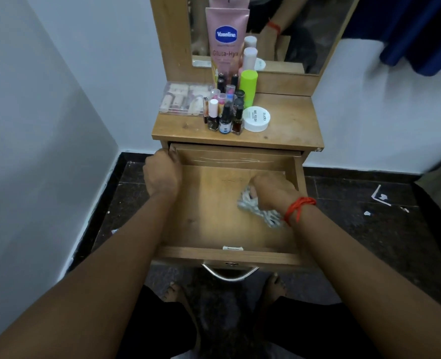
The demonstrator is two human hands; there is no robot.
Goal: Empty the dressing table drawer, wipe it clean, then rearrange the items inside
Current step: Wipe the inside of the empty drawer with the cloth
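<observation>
The wooden drawer [209,224] of the dressing table stands pulled out, and nothing lies on its bare floor but a cloth. My right hand [271,191] is inside it near the right wall, shut on that crumpled grey-white cloth [255,208], which presses on the drawer floor. My left hand [162,174] grips the drawer's left wall at the back corner. On the tabletop [286,125] stand a pink Vaseline tube [226,40], several nail polish bottles [224,117], a green bottle [248,86], a white round jar [256,119] and a clear plastic box [182,99].
A mirror [305,29] rises behind the tabletop. The drawer's metal handle [229,274] faces me, with my bare feet below it on the dark floor. White walls close in at left and right, and a blue cloth [421,35] hangs at the upper right.
</observation>
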